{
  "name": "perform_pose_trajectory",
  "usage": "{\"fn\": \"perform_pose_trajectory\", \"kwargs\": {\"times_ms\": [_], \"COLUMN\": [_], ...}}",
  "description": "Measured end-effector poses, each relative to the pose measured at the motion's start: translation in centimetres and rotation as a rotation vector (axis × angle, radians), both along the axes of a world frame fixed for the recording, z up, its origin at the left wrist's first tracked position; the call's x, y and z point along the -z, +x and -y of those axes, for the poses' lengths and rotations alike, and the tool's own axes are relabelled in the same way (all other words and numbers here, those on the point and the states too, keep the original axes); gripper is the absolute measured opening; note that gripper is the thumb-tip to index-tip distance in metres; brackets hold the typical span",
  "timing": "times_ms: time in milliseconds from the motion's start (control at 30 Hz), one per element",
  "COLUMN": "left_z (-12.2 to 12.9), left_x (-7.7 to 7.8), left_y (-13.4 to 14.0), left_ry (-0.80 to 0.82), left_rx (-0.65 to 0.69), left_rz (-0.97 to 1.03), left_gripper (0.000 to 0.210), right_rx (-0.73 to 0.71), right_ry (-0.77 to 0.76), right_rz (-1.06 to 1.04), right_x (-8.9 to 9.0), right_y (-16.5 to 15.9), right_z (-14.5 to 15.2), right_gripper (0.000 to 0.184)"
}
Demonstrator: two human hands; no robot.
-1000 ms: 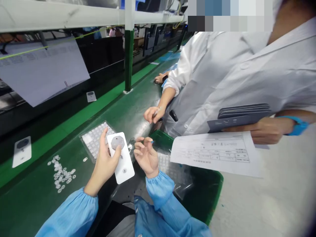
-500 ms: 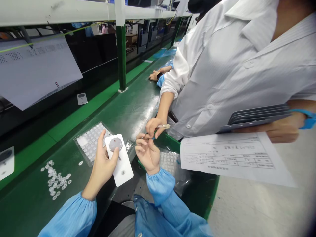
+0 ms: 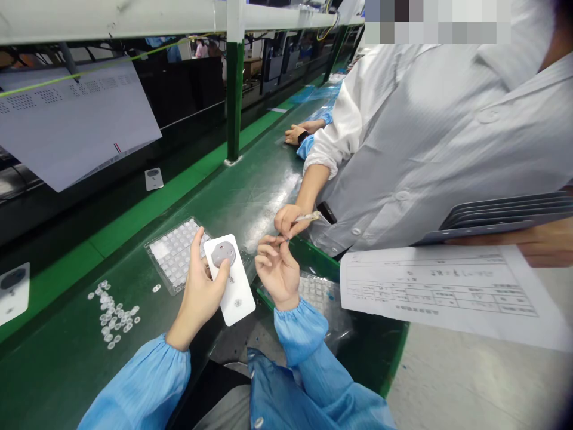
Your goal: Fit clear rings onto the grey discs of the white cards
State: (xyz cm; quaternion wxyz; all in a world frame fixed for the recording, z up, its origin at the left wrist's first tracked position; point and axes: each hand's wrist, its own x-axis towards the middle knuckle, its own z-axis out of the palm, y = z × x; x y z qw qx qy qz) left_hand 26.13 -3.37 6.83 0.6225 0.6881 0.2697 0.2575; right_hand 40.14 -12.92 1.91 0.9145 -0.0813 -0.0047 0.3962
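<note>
Green table [image 3: 54, 364] on a production line, near edge running diagonally past the operator's lap. Left hand [image 3: 201, 295] clamped on a white phone-back-style panel [image 3: 242, 292], held in the air over that near edge. Gray camera disc [image 3: 219, 248] sits on the panel, thumb on it; can't tell if it's fixed. Right hand [image 3: 278, 272], just off the near edge: thumb and index at a co-worker's hand [image 3: 286, 220], can't tell if closed on anything. That hand holds a thin pale stick [image 3: 308, 217]. Green bin [image 3: 400, 352] beside the near edge, clear tray [image 3: 319, 291] inside.

Status, my read: panel mid-work, not set down. Loose clear rings [image 3: 119, 307] piled toward the table's left end, so those look unused. Filled-looking tray [image 3: 172, 263] mid-table, cells too small to count. Two similar panels, one at left [image 3: 14, 292], one farther along [image 3: 154, 179], at the far-edge ledge; disc on each. Can't confirm either is finished.
</note>
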Motion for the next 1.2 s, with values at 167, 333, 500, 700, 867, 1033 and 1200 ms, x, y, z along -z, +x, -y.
{"fn": "perform_pose_trajectory", "kwargs": {"times_ms": [167, 333, 500, 700, 867, 1033, 1200], "left_z": [-0.1, -0.7, -1.1, -1.8, -1.9, -1.2, -2.0], "left_x": [-0.4, -0.2, -0.1, 0.3, 1.2, 2.3, 4.3], "left_y": [0.5, 1.1, 1.7, 0.7, -3.1, -9.6, -13.6], "left_ry": [-0.055, -0.075, -0.091, -0.135, -0.203, -0.405, -0.481], "left_rx": [-0.024, -0.085, -0.141, -0.168, -0.164, -0.321, -0.395], "left_rz": [0.051, 0.112, 0.215, 0.219, 0.124, 0.208, 0.295], "left_gripper": [0.092, 0.090, 0.085, 0.071, 0.043, 0.048, 0.053], "right_rx": [0.038, -0.189, -0.206, -0.225, -0.403, -0.677, -0.792], "right_ry": [-0.154, -0.353, -0.569, -0.654, -0.624, -0.520, -0.518], "right_rz": [0.068, 0.243, 0.710, 0.876, 1.023, 1.219, 1.329], "right_x": [0.0, 1.3, 2.9, 3.5, 2.8, 3.1, 3.9], "right_y": [1.0, 0.2, -1.6, -2.9, -5.6, -10.5, -13.2], "right_z": [-1.1, -1.5, -0.6, -0.6, -0.6, -0.9, -2.8], "right_gripper": [0.017, 0.025, 0.045, 0.047, 0.044, 0.039, 0.042]}}
